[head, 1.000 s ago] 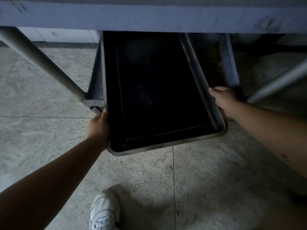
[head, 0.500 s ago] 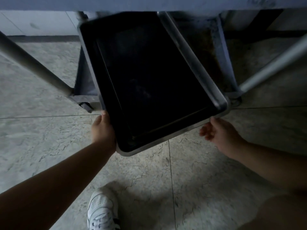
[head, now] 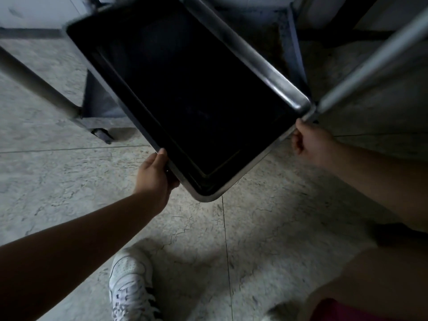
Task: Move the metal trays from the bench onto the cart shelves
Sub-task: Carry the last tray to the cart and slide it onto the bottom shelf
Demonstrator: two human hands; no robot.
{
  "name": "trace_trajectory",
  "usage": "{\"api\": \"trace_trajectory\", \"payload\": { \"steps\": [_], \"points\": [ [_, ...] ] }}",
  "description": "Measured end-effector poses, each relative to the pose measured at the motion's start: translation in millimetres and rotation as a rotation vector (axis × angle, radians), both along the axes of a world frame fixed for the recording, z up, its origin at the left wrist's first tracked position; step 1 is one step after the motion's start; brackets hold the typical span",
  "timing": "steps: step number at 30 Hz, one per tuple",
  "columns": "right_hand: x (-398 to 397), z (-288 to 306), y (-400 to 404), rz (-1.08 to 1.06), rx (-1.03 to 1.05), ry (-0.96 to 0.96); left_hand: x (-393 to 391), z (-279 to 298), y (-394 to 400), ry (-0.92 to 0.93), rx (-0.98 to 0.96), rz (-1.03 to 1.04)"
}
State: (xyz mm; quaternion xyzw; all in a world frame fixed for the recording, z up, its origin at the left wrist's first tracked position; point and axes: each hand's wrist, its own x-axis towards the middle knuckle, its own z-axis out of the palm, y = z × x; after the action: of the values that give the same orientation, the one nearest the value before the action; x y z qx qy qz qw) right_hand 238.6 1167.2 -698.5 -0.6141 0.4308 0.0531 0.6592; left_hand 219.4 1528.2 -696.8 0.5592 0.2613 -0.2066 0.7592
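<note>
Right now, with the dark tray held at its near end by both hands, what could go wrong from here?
1. The tray is gripped only at its near corners by the left hand and right hand; its long far end could dip or twist out of the grip.
2. Its right corner sits close to the metal leg; it may knock it.
3. The white shoe lies almost under the tray: a drop could hit the foot.

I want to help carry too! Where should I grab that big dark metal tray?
Grip the dark rectangular metal tray by its rolled rim at the two near corners, one from each side, as the left hand and right hand do. It is wide and shallow.
</note>
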Motion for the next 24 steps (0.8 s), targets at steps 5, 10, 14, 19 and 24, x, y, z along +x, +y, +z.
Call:
{"api": "trace_trajectory", "payload": {
  "steps": [5, 10, 14, 19, 24],
  "points": [
    [54, 6, -6, 0.052, -0.135, 0.061, -3, 3, -9, 0.006, -0.055, -0.124],
    [60, 4, 10, 0.015, -0.157, -0.027, 7, 9, -22, 0.017, -0.141, -0.179],
    [1, 0, 49, 0.239, -0.06, -0.089, 13, 14, -46, 0.052, -0.167, -0.125],
    [-42, 0, 71, 0.244, 0.162, -0.034, 26, 13, -73, 0.061, -0.19, -0.147],
    [-13, 2, 42, 0.192, 0.135, -0.04, 69, 4, -50, 0.04, -0.174, 0.045]
  ]
}}
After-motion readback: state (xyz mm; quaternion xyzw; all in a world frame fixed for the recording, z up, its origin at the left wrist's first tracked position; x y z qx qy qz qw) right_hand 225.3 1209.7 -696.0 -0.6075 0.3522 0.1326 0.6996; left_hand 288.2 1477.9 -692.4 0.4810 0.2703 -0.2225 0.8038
